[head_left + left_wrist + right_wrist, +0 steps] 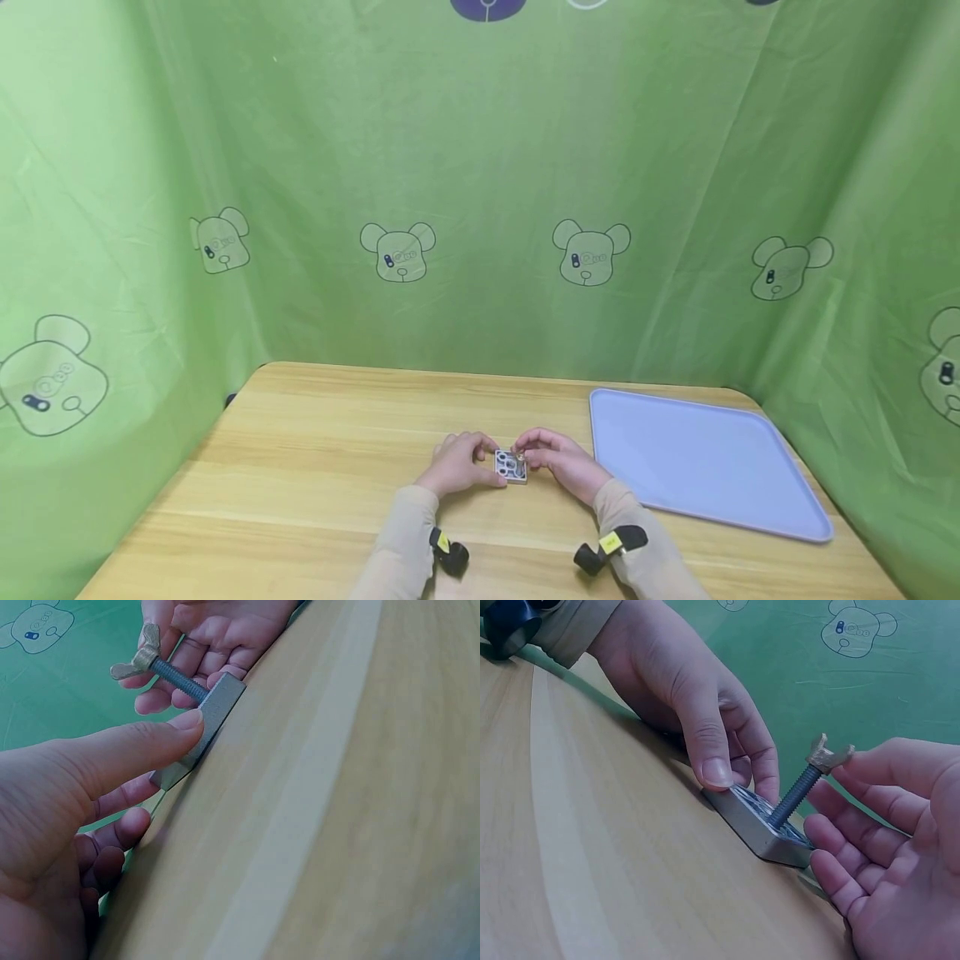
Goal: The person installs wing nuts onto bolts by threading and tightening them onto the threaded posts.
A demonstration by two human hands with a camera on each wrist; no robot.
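Note:
A small metal block (511,467) with holes and recesses in its top face sits on the table. My left hand (459,464) grips it, thumb on the near side and fingers on the far side. From the block's right part a grey threaded bolt (796,796) rises, with a brass-coloured wing nut (829,757) at its upper end. My right hand (566,464) pinches one wing of the nut between thumb and index fingertip. Its other fingers curl loosely beside the block. How far the bolt goes into the block is hidden.
A pale blue-violet tray (705,467) lies on the right of the wooden table (337,433). Green cloth (487,150) with bear-head prints hangs behind and at both sides. Each forearm wears a strapped black camera (452,558).

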